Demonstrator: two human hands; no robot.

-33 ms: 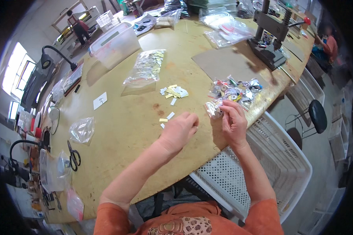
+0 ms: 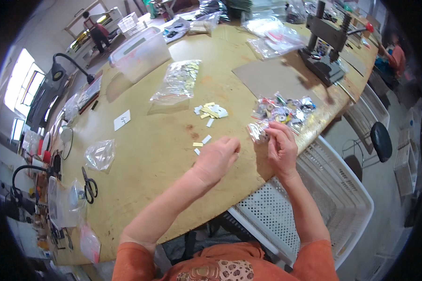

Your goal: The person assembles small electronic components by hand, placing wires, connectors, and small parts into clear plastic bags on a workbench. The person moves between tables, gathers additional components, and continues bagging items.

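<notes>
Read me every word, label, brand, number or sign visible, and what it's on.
White card: a short dark marking, which I won't copy out.
Colourful heap of small packets: any print is too small to read.
Clear packet at the right hand: no legible text.

Left hand [image 2: 219,158]: palm hidden.
Crate [image 2: 335,201]: crossed by right forearm [image 2: 305,210], partly hidden.
Person [image 2: 395,60]: blurred beyond right edge of bench [image 2: 140,178].
</notes>
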